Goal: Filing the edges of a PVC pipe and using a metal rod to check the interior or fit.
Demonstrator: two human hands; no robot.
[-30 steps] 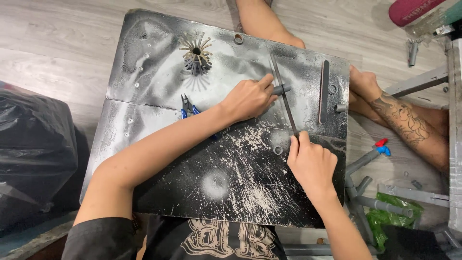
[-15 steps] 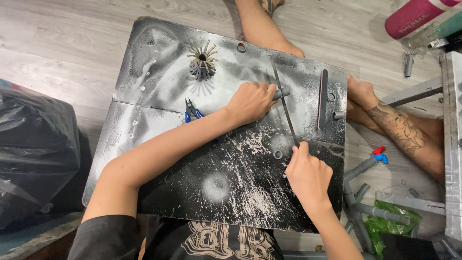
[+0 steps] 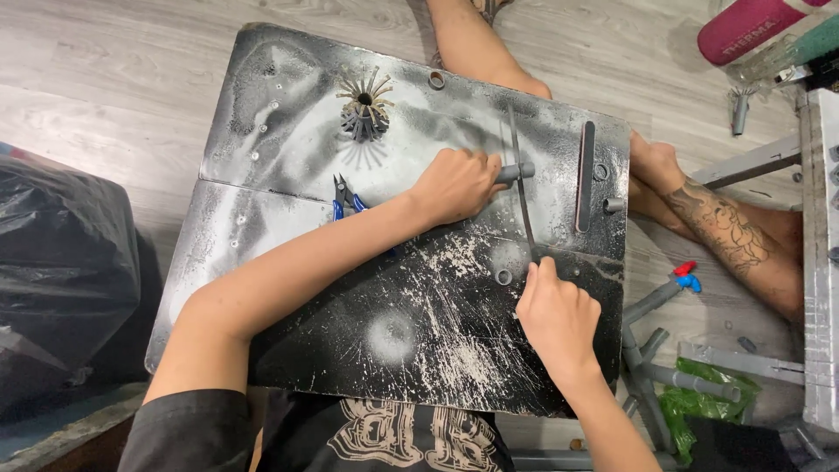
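Left hand (image 3: 456, 183): closed around a short grey tube (image 3: 514, 172), pressing it onto the board (image 3: 262, 218), right of centre.
Right hand (image 3: 556, 313): fingers pinched on the near end of a thin dark blade (image 3: 519, 183).
Blade: runs far to near, crossing the tube's free end.
Pliers (image 3: 345, 197): blue-handled, just left of the left wrist.
Spiky part (image 3: 365, 109): far side of the board.
Flat file (image 3: 585, 175): right of the blade, apart.

Setting: improvised home workshop, work done seated on the floor. Evidence: grey wood-look laminate floor (image 3: 105, 79); paint-spattered black work board (image 3: 288, 122) laid across the lap; blue-handled cutters (image 3: 346, 197) on it; grey plastic pipe pieces (image 3: 651, 301) scattered at right; grey frame (image 3: 817, 262) at the edge; black plastic bag (image 3: 61, 262) at left.
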